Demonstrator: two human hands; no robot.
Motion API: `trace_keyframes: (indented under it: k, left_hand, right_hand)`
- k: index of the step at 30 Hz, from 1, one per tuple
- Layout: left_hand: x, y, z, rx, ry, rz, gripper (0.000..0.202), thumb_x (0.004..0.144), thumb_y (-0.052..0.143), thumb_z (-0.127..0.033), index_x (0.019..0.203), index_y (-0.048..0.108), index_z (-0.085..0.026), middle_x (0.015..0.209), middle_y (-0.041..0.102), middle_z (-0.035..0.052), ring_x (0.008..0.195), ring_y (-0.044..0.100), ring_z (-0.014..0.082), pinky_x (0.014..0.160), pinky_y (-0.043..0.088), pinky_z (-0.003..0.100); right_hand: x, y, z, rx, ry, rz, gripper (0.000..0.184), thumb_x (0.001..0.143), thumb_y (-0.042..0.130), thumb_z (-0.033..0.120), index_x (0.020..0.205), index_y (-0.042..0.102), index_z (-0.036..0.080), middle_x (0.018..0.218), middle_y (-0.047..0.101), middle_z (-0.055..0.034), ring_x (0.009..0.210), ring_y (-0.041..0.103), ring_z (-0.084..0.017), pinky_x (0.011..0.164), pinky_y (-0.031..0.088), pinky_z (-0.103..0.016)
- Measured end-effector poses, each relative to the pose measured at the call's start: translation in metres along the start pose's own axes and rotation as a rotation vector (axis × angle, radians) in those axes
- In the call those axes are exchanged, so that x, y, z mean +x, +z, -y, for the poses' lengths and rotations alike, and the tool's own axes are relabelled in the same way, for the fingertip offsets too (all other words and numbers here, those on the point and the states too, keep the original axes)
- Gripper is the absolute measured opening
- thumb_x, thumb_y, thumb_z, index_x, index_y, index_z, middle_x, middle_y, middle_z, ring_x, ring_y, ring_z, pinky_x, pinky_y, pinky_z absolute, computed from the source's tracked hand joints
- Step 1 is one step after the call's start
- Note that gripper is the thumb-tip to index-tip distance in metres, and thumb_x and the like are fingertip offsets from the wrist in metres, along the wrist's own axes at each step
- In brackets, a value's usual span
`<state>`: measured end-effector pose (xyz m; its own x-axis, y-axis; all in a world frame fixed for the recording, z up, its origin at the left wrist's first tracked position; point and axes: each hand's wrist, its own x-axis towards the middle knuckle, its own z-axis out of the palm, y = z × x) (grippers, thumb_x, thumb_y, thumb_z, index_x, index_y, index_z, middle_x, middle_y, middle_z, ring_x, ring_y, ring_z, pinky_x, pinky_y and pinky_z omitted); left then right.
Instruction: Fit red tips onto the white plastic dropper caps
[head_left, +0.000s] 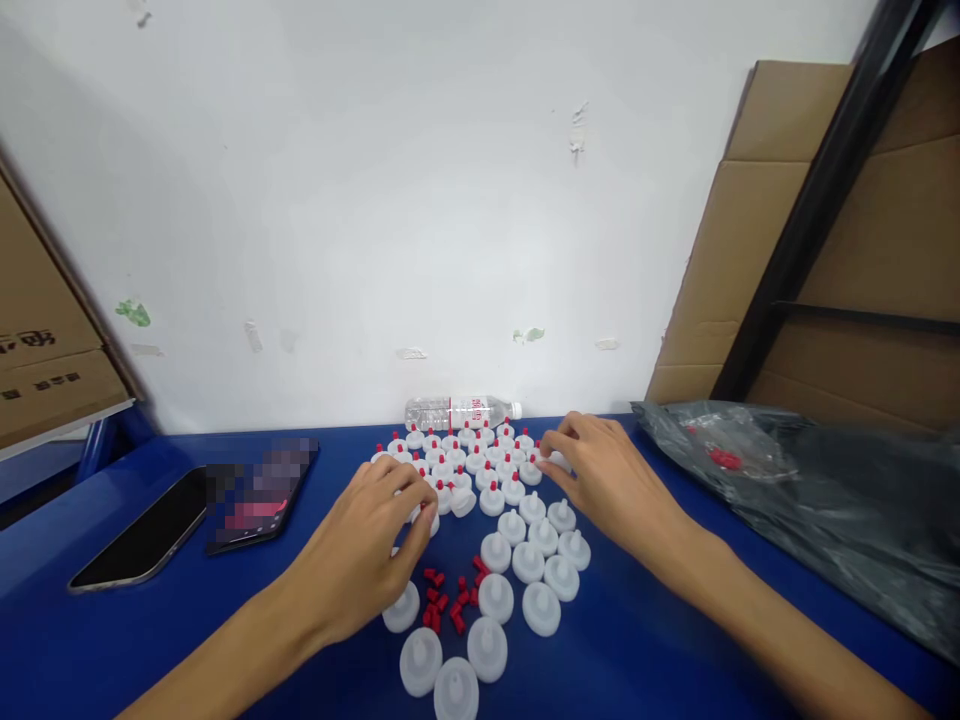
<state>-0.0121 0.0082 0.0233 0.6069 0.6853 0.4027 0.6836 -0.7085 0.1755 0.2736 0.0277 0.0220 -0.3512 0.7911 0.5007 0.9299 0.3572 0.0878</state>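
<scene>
1. A person's two bare hands work above a blue tabletop point(645, 640), among rows of small white caps.
2. The left hand point(364, 550) bends its thumb and fingers over a white cap point(433, 520) at the near left edge of the cluster; whether it is gripped cannot be told.
3. The right hand point(607, 470) curls its fingertips and thumb about another white cap point(558, 460) at the cluster's right side; the firmness of that hold cannot be told.
4. Between the hands, red-tipped caps point(492, 500) stand packed together, with one tilted cap point(463, 502) at their near edge.
5. Closer to the person, bare-nozzled caps point(529, 562) partly surround a scatter of loose red tips point(433, 612).
6. A clear bottle point(465, 412) lies on its side behind the cluster, near the wall point(420, 200).
7. Two phones, one dark-screened phone point(142, 530) and one lit phone point(262, 500), lie at left; a dark plastic bag point(832, 520) spreads at right.
</scene>
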Motion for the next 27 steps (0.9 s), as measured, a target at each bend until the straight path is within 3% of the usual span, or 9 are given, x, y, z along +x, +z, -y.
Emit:
trace_keyframes:
  k: [4, 11, 17, 27]
  left_hand:
    - [0.003, 0.003, 0.006, 0.076, -0.1, -0.069, 0.033, 0.102, 0.038, -0.026, 0.084, 0.064, -0.018, 0.086, 0.065, 0.007, 0.084, 0.052, 0.0232, 0.079, 0.045, 0.04]
    - [0.001, 0.012, 0.012, 0.139, -0.091, -0.08, 0.031, 0.1, 0.043, -0.026, 0.096, 0.072, -0.016, 0.091, 0.071, 0.0097, 0.089, 0.059, 0.0269, 0.078, 0.05, 0.042]
    - [0.0, 0.013, 0.014, 0.152, -0.14, -0.061, 0.031, 0.101, 0.041, -0.024, 0.103, 0.071, -0.015, 0.095, 0.072, 0.0107, 0.093, 0.062, 0.028, 0.076, 0.053, 0.04]
    - [0.0, 0.012, 0.011, 0.141, -0.129, 0.02, 0.027, 0.099, 0.046, -0.021, 0.103, 0.072, -0.017, 0.096, 0.072, 0.0096, 0.096, 0.063, 0.0275, 0.084, 0.051, 0.043]
  right_hand:
    - [-0.002, 0.009, -0.004, -0.024, 0.038, 0.07, 0.011, 0.094, 0.06, 0.018, 0.089, 0.069, 0.02, 0.075, 0.068, -0.0039, 0.07, 0.065, -0.022, 0.088, 0.041, -0.044]
    - [-0.006, 0.015, 0.0, -0.022, 0.014, 0.085, 0.021, 0.095, 0.059, 0.019, 0.076, 0.068, 0.019, 0.065, 0.07, -0.0022, 0.065, 0.068, -0.022, 0.096, 0.039, -0.048]
    - [-0.005, 0.008, 0.005, -0.009, 0.018, 0.047, 0.019, 0.099, 0.054, 0.026, 0.093, 0.07, 0.019, 0.075, 0.073, -0.0046, 0.073, 0.071, -0.023, 0.098, 0.039, -0.049]
    - [-0.004, -0.005, 0.021, 0.131, -0.001, -0.048, 0.018, 0.1, 0.05, 0.02, 0.096, 0.068, 0.02, 0.077, 0.069, -0.0015, 0.073, 0.066, -0.019, 0.104, 0.035, -0.051]
